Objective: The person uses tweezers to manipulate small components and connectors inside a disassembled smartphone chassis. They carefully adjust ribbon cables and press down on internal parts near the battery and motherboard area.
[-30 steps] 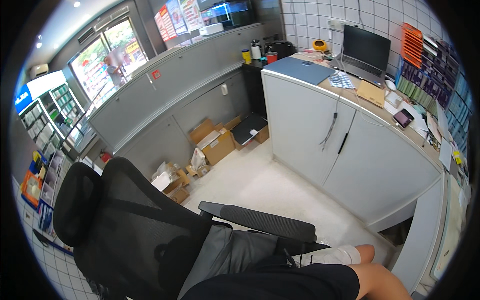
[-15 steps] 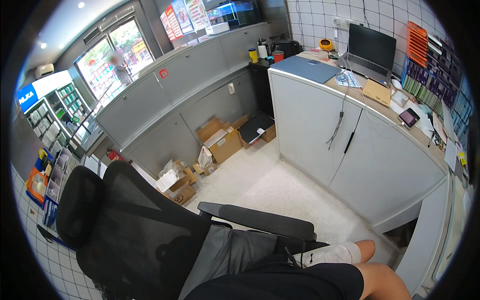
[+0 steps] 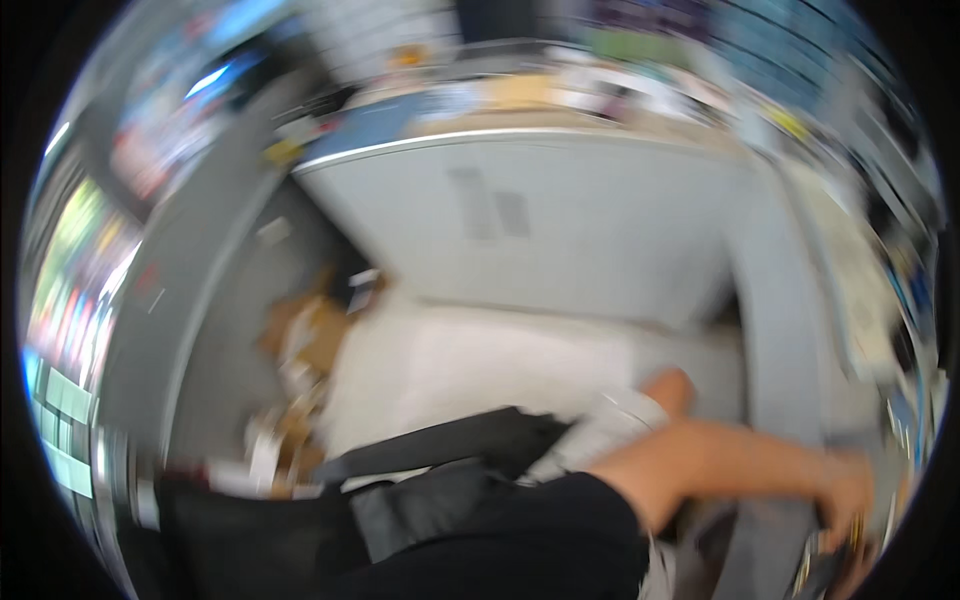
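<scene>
My left arm, in a black sleeve [image 3: 520, 545], reaches across to the right edge of the view. At its end my left hand [image 3: 848, 490] bends downward beside a dark object [image 3: 822, 570] with a metallic gleam. Motion smears the fingers, so their grip and the object's kind cannot be made out. A skin-coloured patch just below cannot be told apart from this hand. My right hand does not show. Beyond my arm are a knee and a pale shorts leg [image 3: 600, 430], next to the black chair armrest [image 3: 440, 448].
A pale cabinet [image 3: 600, 230] stands ahead, with a blue flat panel [image 3: 365, 128] and papers on top. A cluttered light worktop [image 3: 840, 270] runs along the right. Cardboard boxes [image 3: 320, 335] lie on the floor by the grey counter [image 3: 165, 290].
My view has swung to the right, blurring the picture. My left forearm and hand now show at the right, where only the elbow showed before. The chair back has slid toward the lower left.
</scene>
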Motion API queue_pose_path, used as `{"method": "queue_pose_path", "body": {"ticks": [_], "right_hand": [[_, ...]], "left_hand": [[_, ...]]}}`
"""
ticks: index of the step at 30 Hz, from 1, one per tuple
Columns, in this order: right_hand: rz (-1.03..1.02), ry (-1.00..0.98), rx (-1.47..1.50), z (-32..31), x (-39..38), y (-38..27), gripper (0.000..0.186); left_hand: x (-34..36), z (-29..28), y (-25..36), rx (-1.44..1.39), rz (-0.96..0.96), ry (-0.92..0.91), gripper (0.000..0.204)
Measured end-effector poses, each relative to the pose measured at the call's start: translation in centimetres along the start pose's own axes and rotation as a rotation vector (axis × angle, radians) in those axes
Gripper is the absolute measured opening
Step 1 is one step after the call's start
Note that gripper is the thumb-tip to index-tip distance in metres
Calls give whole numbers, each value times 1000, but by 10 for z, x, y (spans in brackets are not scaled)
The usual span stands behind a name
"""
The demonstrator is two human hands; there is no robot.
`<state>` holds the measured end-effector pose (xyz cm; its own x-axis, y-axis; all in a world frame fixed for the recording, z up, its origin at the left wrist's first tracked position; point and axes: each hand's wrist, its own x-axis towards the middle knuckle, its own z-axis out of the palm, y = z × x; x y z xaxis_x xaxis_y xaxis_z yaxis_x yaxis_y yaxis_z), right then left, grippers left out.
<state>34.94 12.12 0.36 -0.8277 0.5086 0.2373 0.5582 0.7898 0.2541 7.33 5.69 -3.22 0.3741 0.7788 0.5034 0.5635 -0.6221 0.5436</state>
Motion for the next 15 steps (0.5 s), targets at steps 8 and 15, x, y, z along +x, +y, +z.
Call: {"method": "queue_pose_path", "body": {"ticks": [8, 15], "right_hand": [[-6, 141, 5, -25, -12, -57, 37], [3, 172, 31, -39, 1, -67, 38]], "left_hand": [[-19, -25, 32, 203, -3, -145, 45], [-36, -47, 25, 213, 20, -135, 45]]}}
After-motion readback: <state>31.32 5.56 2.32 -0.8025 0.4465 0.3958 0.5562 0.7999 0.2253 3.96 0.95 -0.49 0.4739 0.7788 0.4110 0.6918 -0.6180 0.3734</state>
